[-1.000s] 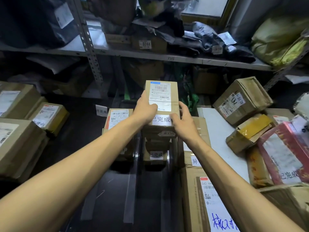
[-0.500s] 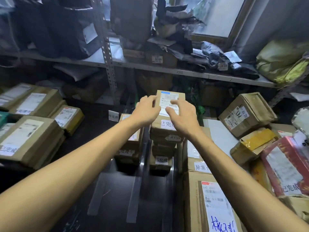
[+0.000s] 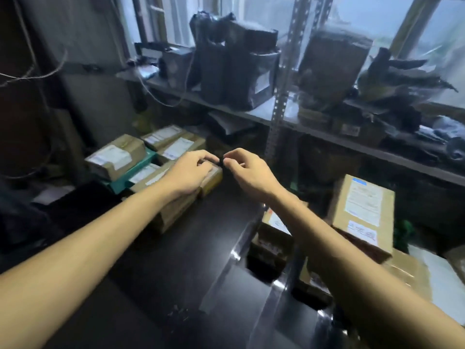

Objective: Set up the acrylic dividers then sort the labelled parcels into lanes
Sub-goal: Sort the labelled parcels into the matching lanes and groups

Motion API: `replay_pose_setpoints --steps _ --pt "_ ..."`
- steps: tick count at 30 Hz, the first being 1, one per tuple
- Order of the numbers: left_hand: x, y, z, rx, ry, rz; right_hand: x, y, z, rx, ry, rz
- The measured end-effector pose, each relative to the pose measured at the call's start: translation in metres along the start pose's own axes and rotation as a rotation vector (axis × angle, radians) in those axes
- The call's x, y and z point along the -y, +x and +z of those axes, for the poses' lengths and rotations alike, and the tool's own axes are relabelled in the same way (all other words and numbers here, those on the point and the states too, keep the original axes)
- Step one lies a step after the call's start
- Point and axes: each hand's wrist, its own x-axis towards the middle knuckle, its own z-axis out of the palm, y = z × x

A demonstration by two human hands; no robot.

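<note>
My left hand (image 3: pixel 191 172) lies on a small brown parcel with yellow tape (image 3: pixel 212 180), its fingers curled over the far edge. This parcel tops a pile of labelled parcels (image 3: pixel 173 212) at the left of the dark table (image 3: pixel 156 273). My right hand (image 3: pixel 249 170) hovers just right of it, fingers loosely curled and holding nothing. A tall labelled parcel (image 3: pixel 362 212) stands on the stack at the right, away from both hands. Clear acrylic dividers (image 3: pixel 241 250) run along the table, with parcels (image 3: pixel 271 238) between them.
More labelled parcels (image 3: pixel 115 157) and a green box (image 3: pixel 136 170) lie at the far left. A metal shelf (image 3: pixel 276 117) above carries dark bags (image 3: pixel 236 71) and boxes. Its upright post (image 3: pixel 281 102) stands just behind my hands.
Both hands let go of the tall parcel, which stays on the middle stack. They swung left to the left pile, and my view turned left with them.
</note>
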Motion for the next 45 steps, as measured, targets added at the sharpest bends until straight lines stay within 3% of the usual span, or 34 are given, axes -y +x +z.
replay_pose_setpoints --steps 5,15,26,34,38,45 --pt "0.074 0.001 -0.077 -0.050 -0.089 -0.062 0.045 0.051 0.077 0.127 -0.033 -0.044" --pt "0.218 0.053 -0.195 -0.039 -0.020 -0.096 0.090 0.146 0.221 0.172 0.041 0.088" --pt "0.365 0.190 -0.236 -0.014 0.008 -0.255 0.072 0.291 0.372 0.203 0.108 0.350" --pt "0.420 0.261 -0.243 0.224 0.095 -0.458 0.056 0.335 0.417 0.265 0.210 0.580" --pt "0.429 0.291 -0.230 0.412 0.103 -0.504 0.050 0.339 0.430 0.198 0.261 0.688" --pt "0.411 0.311 -0.222 0.514 0.272 -0.320 0.069 0.335 0.429 -0.120 0.421 0.739"
